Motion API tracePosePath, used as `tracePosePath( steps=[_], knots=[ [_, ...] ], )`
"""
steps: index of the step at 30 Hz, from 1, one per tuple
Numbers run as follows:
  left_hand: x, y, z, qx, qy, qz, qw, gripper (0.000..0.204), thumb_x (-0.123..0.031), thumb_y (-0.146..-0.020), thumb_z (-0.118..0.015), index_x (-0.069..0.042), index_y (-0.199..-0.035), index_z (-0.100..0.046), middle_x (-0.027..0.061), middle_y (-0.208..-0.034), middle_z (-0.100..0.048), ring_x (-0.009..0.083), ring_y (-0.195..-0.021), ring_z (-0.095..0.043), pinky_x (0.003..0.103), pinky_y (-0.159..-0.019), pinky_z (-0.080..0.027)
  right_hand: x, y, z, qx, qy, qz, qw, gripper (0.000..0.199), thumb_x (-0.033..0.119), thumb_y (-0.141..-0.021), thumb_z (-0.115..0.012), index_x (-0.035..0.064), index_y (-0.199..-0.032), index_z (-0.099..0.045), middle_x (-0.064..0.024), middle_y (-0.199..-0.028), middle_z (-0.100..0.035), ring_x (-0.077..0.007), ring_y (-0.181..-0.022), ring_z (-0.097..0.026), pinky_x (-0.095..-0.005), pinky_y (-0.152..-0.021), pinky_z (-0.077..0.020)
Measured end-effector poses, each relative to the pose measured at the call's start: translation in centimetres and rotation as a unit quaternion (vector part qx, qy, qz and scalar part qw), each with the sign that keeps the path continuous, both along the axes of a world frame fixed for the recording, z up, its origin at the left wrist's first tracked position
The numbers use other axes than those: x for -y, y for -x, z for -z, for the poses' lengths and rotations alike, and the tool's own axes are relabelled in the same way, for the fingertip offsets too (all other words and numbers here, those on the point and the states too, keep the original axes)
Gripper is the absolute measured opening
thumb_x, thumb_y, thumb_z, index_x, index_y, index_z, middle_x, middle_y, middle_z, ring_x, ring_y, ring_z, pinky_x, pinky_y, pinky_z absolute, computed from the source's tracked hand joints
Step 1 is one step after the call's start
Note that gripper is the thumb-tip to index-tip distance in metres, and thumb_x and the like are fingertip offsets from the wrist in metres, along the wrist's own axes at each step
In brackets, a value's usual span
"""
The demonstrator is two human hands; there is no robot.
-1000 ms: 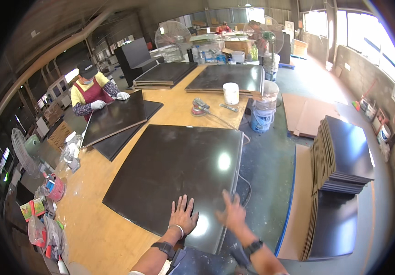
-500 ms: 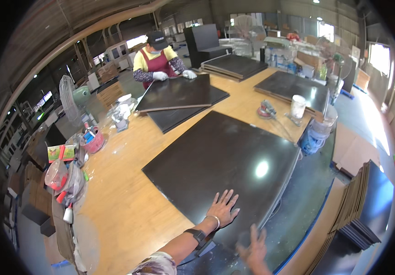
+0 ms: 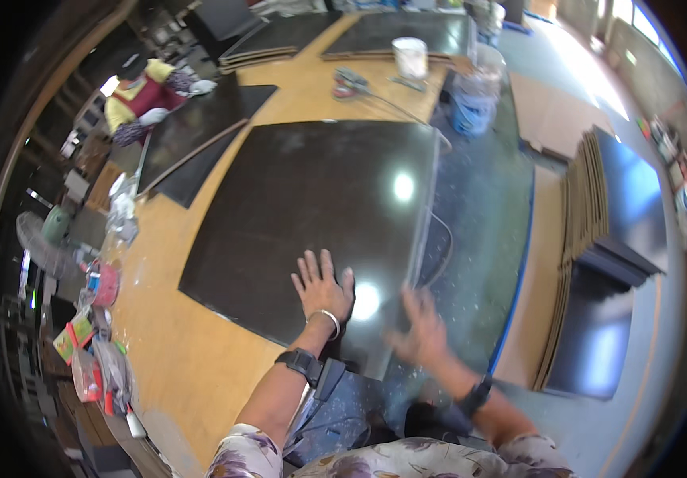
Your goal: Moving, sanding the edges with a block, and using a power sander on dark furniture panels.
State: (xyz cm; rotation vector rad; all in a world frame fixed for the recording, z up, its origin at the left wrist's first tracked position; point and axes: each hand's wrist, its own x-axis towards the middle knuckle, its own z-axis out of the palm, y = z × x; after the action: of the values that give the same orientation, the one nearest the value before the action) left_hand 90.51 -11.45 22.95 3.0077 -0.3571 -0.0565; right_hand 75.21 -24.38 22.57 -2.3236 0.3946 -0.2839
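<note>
I'd call that glossy panel point(image 3: 304, 195) stiff, slippery, best held by its edges; left hand point(image 3: 323, 295) spread atop it, right hand point(image 3: 423, 331) beside it, blurred, grip unclear.

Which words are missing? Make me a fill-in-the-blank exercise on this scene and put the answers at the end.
1. The left hand lies palm ____ on the dark panel.
2. The right hand, blurred, is at the ____ edge of that panel.
3. The co-worker wears a dark red apron, with white ____ on both hands.
4. The red-based power tool lies to the ____ of the white tub.

Missing words: down; right; gloves; left.
</note>
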Motion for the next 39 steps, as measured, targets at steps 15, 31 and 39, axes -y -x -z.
tracePosePath(
  steps=[15,31,39],
  knots=[
    [2.9,-0.3,1.0,0.020,-0.025,0.165,0.986,0.061,-0.034,-0.092,-0.038,-0.004,-0.141,-0.019,0.0209,-0.147,-0.012,0.0341,-0.137,-0.011,0.045,-0.111,-0.009,12.4,-12.9,5.0,0.219,-0.347,0.093,0.907,0.084,0.029,-0.070,-0.070,0.0030,-0.137,-0.029,-0.0245,-0.122,-0.050,-0.0348,-0.112,-0.050,-0.0388,-0.092,-0.0411],
    [3.7,-0.7,1.1,0.023,0.019,0.304,0.952,0.061,-0.027,-0.088,-0.042,-0.003,-0.141,-0.022,0.0196,-0.147,-0.015,0.0347,-0.135,-0.016,0.045,-0.110,-0.012,15.8,-15.1,6.9,0.286,-0.533,0.106,0.789,0.092,0.043,-0.077,-0.062,-0.0082,-0.138,-0.016,-0.0278,-0.128,-0.045,-0.0306,-0.122,-0.042,-0.0333,-0.101,-0.0318],
    [2.6,-1.1,0.2,0.025,-0.001,0.310,0.950,0.060,-0.029,-0.090,-0.039,-0.001,-0.140,-0.023,0.0207,-0.146,-0.017,0.0348,-0.135,-0.017,0.044,-0.110,-0.012,-2.3,3.9,6.7,0.193,-0.428,0.026,0.882,0.095,0.026,-0.066,-0.075,-0.0020,-0.139,-0.022,-0.0281,-0.131,-0.038,-0.0390,-0.124,-0.037,-0.0444,-0.103,-0.0310]
  ],
)
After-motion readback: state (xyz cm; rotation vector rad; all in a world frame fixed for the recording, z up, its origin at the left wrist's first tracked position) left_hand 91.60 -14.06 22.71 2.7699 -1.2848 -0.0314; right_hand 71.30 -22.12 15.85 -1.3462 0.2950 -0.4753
